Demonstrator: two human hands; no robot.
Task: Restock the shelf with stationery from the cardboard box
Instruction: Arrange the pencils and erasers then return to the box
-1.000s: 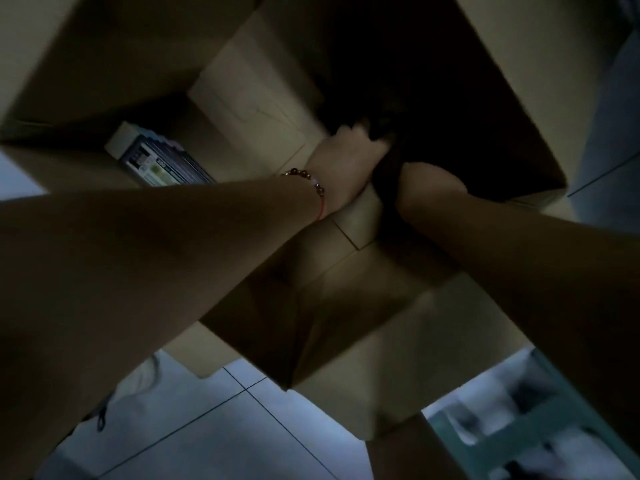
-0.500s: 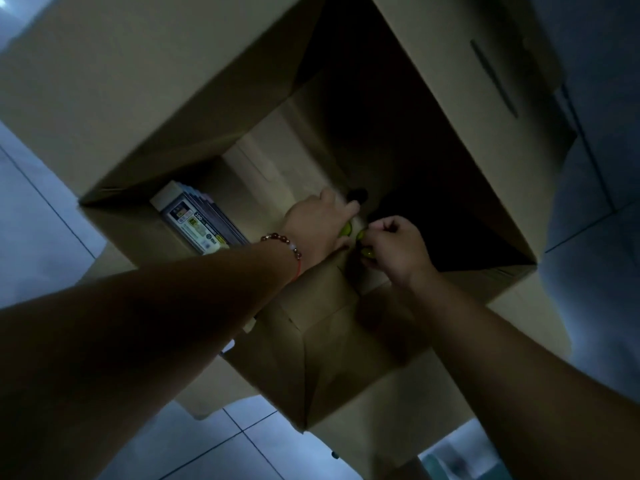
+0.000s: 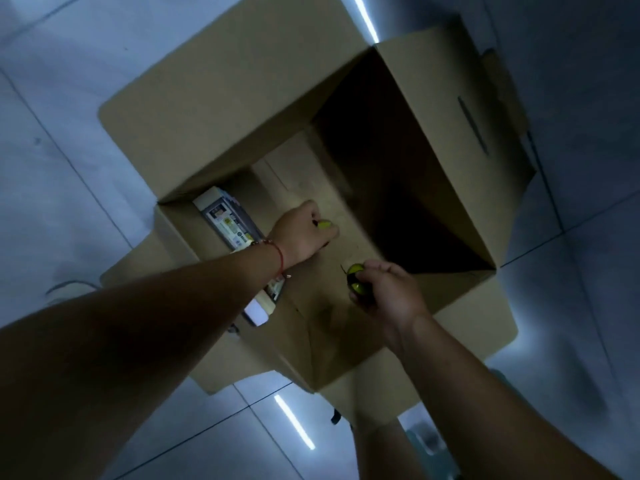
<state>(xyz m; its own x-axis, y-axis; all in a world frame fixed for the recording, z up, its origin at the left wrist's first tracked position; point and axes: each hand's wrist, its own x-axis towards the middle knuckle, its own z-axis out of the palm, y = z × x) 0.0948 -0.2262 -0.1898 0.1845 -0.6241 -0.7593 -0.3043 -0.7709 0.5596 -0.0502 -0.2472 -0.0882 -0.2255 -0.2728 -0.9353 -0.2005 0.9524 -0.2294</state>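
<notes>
Nearby, printed packs (image 3: pixel 227 221) lie behind left forearm (image 3: pixel 194 292).

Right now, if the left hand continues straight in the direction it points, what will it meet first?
Probably the bare cardboard floor of the box, then its shadowed far wall. The left hand, gripping a small yellow-green item, has nothing else visibly ahead, though depth is unclear.

The open corrugated cardboard box (image 3: pixel 242 109) is plain tan-brown, its interior shadowed dark. The small round items (image 3: pixel 356 282) are yellow-green and black. The thin wrist cord (image 3: pixel 278 252) is red. The glossy floor tiles (image 3: pixel 52 98) are pale blue-grey.
</notes>
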